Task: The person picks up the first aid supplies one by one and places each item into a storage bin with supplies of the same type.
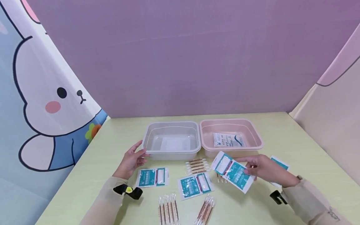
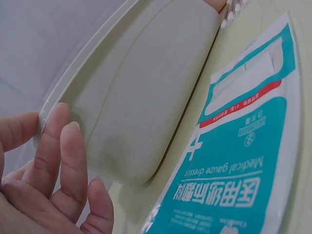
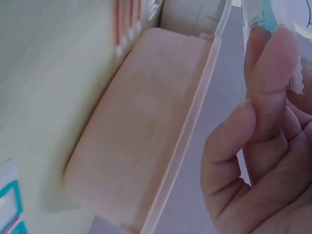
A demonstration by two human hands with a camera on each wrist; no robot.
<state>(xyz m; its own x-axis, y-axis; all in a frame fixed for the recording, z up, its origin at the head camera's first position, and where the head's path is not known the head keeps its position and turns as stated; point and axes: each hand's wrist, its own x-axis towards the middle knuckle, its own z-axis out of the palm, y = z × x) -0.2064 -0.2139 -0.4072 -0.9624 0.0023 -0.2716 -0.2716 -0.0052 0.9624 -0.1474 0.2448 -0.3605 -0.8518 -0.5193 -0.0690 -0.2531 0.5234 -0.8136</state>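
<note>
My right hand (image 1: 262,168) pinches a teal-and-white medical gauze dressing packet (image 1: 234,173) between thumb and fingers, tilted above the table in front of the pink bin (image 1: 232,153). A corner of that packet (image 3: 261,14) shows beyond the fingertips in the right wrist view. At the near left corner of the pale grey bin (image 1: 171,156), my left hand (image 1: 130,161) holds the rim between thumb and fingers. A white paper-like sheet (image 1: 175,144) lies in the grey bin. Inside the pink bin lies a white packet with dark print (image 1: 228,140).
Two more gauze packets (image 1: 152,177) (image 1: 195,186) lie before the bins, and another packet (image 1: 279,163) is partly hidden behind the right hand. Bundles of cotton swabs (image 1: 197,166) (image 1: 168,209) (image 1: 205,210) lie among them. A purple backdrop (image 1: 197,62) stands behind the table.
</note>
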